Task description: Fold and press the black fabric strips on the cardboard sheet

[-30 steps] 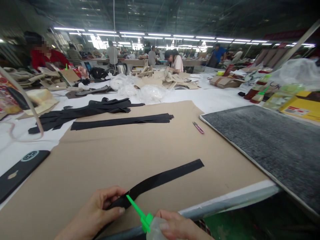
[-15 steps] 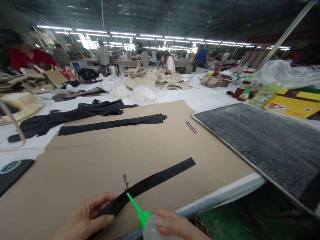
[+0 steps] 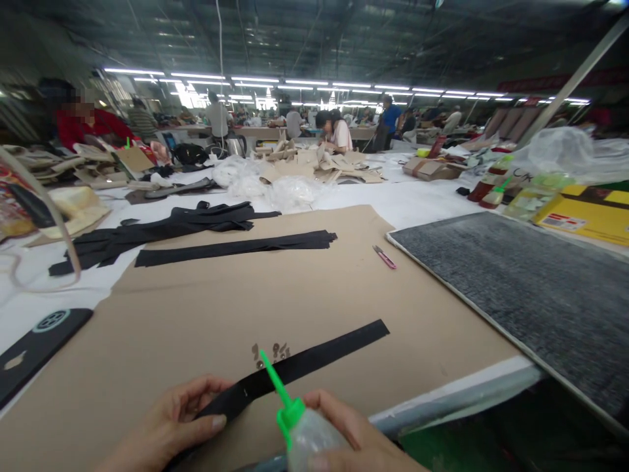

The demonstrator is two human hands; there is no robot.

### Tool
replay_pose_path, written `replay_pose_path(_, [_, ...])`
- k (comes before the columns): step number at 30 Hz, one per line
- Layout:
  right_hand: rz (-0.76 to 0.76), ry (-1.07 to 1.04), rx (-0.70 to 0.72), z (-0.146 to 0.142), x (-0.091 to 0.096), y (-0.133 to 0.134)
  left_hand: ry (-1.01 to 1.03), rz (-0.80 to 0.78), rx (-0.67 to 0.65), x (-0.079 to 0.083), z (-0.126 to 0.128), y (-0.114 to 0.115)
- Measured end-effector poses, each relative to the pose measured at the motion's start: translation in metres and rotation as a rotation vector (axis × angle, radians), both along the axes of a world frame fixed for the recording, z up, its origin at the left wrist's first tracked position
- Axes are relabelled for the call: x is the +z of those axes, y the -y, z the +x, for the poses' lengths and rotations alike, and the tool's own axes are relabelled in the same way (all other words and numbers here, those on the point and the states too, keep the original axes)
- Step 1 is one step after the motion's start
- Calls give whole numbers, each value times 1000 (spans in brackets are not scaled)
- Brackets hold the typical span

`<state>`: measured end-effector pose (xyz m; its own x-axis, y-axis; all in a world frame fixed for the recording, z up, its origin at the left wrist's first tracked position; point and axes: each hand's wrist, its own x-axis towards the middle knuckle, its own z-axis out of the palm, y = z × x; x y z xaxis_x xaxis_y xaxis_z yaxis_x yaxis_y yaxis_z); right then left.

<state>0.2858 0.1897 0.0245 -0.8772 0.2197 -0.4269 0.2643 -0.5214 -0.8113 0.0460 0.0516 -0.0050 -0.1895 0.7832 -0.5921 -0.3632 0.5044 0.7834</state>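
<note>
My left hand point(image 3: 184, 416) pinches the near end of a black fabric strip point(image 3: 324, 354) between thumb and fingers. From there the strip runs up and right, its far end flat on brown cardboard point(image 3: 196, 314). A small pale spot shows on the strip near my left thumb. My right hand point(image 3: 351, 432) is closed around a translucent squeeze bottle point(image 3: 314, 436) with a green nozzle point(image 3: 278, 380). The nozzle's tip overlaps the strip's upper edge in view; whether it touches cannot be made out. Dark wet spots point(image 3: 276, 349) mark the cardboard just beyond the strip.
Stacked black strips point(image 3: 236, 248) and a looser pile point(image 3: 162, 226) lie farther back. Pink thread snips point(image 3: 384, 257) rest near a dark grey textured board point(image 3: 515, 282) at right. A black phone point(image 3: 44, 344) lies at left. People work in the background.
The bottle's nozzle has risen and moved slightly right along the strip. More wet spots now show on the cardboard, and a pale spot on the strip. The camera view has shifted a little.
</note>
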Motion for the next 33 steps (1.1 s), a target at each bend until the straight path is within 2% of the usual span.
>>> replay_pose_path(3, [239,-109,-80,-10,32,-22,-168,-1,-129,-7,-14,3])
replay_pose_path(6, [695,-150,-161,-38,45,-54,-266,37,-237,-8,-25,5])
replay_pose_path(9, [1161,-130,-186,-78,34,-89,-313,58,-280,-4,-31,7])
replay_pose_path(12, [1380,-4,-129,-107,8,-117,-331,39,-304,-3,-35,9])
replay_pose_path(14, [1439,58,-109,-110,-9,-127,-339,41,-308,-6,-38,11])
replay_pose_path(16, [1514,123,-148,-99,-20,-127,-338,56,-296,-10,-40,14])
replay_pose_path(18, [1615,225,-213,-80,-23,-117,-313,66,-289,-12,-40,16])
replay_pose_path(20, [1665,257,-150,-61,-20,-102,-284,68,-293,-11,-39,16])
replay_pose_path(23, [1634,150,146,-44,-12,-78,-230,83,-327,-4,-36,14])
replay_pose_path(25, [1615,136,266,-42,-7,-68,-224,93,-360,2,-35,13])
replay_pose_path(31, [1441,260,407,-40,6,-71,-191,75,-369,11,-44,12])
replay_pose_path(33, [1319,278,423,-34,9,-79,-237,65,-361,11,-51,15])
